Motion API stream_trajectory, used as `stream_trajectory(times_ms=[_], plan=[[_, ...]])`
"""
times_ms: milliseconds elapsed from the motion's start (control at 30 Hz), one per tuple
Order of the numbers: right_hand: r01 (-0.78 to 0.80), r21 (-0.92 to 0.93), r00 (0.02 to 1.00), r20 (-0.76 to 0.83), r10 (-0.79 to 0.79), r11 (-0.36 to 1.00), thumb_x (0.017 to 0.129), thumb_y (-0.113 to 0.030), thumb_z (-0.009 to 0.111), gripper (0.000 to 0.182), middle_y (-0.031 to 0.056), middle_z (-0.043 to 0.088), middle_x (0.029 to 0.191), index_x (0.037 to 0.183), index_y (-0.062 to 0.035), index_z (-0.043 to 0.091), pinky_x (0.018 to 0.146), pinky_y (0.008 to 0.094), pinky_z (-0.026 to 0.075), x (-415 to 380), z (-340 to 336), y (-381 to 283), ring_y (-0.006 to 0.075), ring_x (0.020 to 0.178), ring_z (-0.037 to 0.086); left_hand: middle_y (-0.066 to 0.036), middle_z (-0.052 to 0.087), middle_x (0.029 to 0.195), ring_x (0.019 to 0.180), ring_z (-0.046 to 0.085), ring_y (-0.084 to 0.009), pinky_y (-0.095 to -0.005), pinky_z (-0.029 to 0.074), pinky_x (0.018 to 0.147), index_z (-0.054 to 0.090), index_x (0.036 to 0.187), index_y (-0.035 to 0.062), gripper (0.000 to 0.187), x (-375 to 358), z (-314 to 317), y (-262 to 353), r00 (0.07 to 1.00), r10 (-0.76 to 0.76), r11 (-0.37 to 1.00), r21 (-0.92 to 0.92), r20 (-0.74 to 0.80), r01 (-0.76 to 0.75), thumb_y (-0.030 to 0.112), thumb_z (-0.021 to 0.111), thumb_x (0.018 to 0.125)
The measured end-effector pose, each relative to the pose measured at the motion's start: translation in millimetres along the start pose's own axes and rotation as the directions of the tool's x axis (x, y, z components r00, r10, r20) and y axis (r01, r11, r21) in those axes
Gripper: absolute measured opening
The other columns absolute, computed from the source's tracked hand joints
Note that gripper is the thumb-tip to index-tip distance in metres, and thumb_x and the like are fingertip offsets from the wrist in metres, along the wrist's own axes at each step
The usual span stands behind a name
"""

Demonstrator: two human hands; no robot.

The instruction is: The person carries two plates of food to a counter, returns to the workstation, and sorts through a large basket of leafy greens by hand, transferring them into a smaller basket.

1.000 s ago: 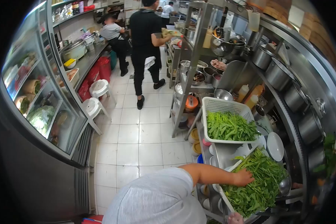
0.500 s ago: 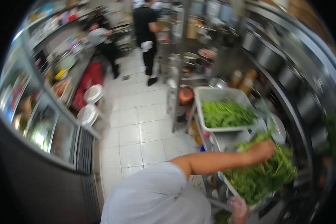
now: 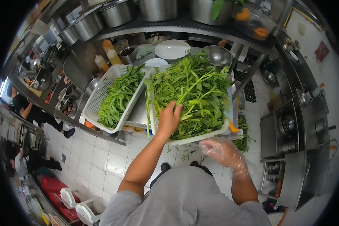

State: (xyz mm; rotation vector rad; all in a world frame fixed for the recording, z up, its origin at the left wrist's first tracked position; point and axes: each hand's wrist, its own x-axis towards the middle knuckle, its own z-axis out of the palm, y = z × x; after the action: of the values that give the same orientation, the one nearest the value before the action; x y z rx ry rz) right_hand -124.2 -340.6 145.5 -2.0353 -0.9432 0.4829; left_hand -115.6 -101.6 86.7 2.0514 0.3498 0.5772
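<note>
The heap of leafy greens sits in the right-hand white basket on the bench, rising above the rim. The left hand, bare, is at the near left part of the heap, its thumb and fingers pinching long green stems; the bulk of the heap lies beyond it and to its right. The right hand, in a clear plastic glove, is just beside the basket's near rim, with the heap beyond it. Its fingers are bent; whether they are pressed together cannot be told. A second white basket, to the left, holds cut greens. An oval white plate and a metal bowl are at the far side.
</note>
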Motion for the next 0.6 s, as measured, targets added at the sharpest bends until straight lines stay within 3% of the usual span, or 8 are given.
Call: stream_trajectory(times_ms=[200,267,300,367,500,567,600], plan=[[0.01,-0.05,0.991,-0.131,-0.017,0.999,0.081,-0.016,0.062,0.021,0.0103,0.066,0.09,0.097,-0.0019,0.065,0.075,0.0321,0.05,6.5,-18.8,-0.5,0.0251,0.082,0.063,-0.021,0.062,0.069,0.063,0.06,-0.0372,-0.041,0.045,0.057,0.059,0.093,-0.0001,0.021,-2.5,8.5,0.9,1.0,0.004,1.0,0.021,0.025,-0.005,0.02,0.056,0.09],[0.22,-0.464,0.933,-0.158,-0.325,0.858,0.079,-0.016,0.064,0.016,0.0072,0.065,0.091,0.091,-0.0046,0.066,0.075,0.0338,0.051,17.1,-32.9,-7.1,0.024,0.087,0.062,-0.021,0.061,0.069,0.063,0.06,-0.0373,-0.0412,0.045,0.057,0.06,0.093,-0.0001,0.021,-3.6,9.4,2.6,0.999,0.024,1.0,0.002,0.036,-0.024,0.02,0.056,0.09],[0.214,-0.469,0.932,-0.166,-0.323,0.857,0.079,-0.016,0.064,0.016,0.0072,0.065,0.091,0.091,-0.0046,0.066,0.075,0.0338,0.051,25.7,-39.2,-8.6,0.024,0.087,0.062,-0.021,0.061,0.068,0.062,0.059,-0.0373,-0.0416,0.044,0.056,0.059,0.091,0.0,0.021,-3.5,9.3,4.7,0.998,0.002,0.999,0.047,0.062,-0.005,0.021,0.056,0.09],[0.349,-0.73,0.765,-0.141,-0.629,0.588,0.076,-0.014,0.063,0.012,0.0044,0.065,0.094,0.086,-0.008,0.066,0.076,0.0345,0.052,45.9,-51.0,-13.7,0.0225,0.092,0.061,-0.02,0.061,0.067,0.061,0.059,-0.0373,-0.0421,0.044,0.056,0.059,0.089,0.0001,0.021,-5.5,11.3,7.4,0.995,-0.015,0.996,0.088,0.095,0.006,0.021,0.056,0.09],[0.236,-0.832,0.709,-0.206,-0.674,0.503,0.075,-0.012,0.061,0.013,0.004,0.065,0.094,0.086,-0.009,0.067,0.088,0.0368,0.048,94.0,-69.5,-26.7,0.0235,0.098,0.059,-0.02,0.06,0.065,0.059,0.058,-0.0376,-0.0433,0.043,0.054,0.058,0.086,0.0009,0.02,-10.1,17.0,13.8,0.995,0.064,0.995,0.069,0.077,-0.069,0.021,0.057,0.089],[0.157,-0.936,0.751,-0.093,-0.654,0.315,0.071,-0.014,0.062,0.015,0.0047,0.065,0.093,0.084,-0.009,0.066,0.101,0.0405,0.039,115.7,-69.6,-7.0,0.0235,0.103,0.057,-0.02,0.06,0.066,0.06,0.057,-0.038,-0.0438,0.043,0.054,0.058,0.086,0.0019,0.019,-10.9,15.5,16.8,0.992,0.108,0.989,0.091,0.063,-0.114,0.021,0.058,0.088],[0.195,-0.942,0.778,-0.021,-0.628,0.274,0.07,-0.016,0.061,0.013,0.0065,0.064,0.088,0.079,-0.0092,0.066,0.105,0.0433,0.032,120.1,-72.2,-7.0,0.0249,0.103,0.056,-0.02,0.06,0.066,0.06,0.057,-0.038,-0.0438,0.043,0.054,0.058,0.086,0.0019,0.019,-10.2,14.5,18.6,0.992,0.11,0.989,0.094,0.055,-0.115,0.021,0.058,0.088]])
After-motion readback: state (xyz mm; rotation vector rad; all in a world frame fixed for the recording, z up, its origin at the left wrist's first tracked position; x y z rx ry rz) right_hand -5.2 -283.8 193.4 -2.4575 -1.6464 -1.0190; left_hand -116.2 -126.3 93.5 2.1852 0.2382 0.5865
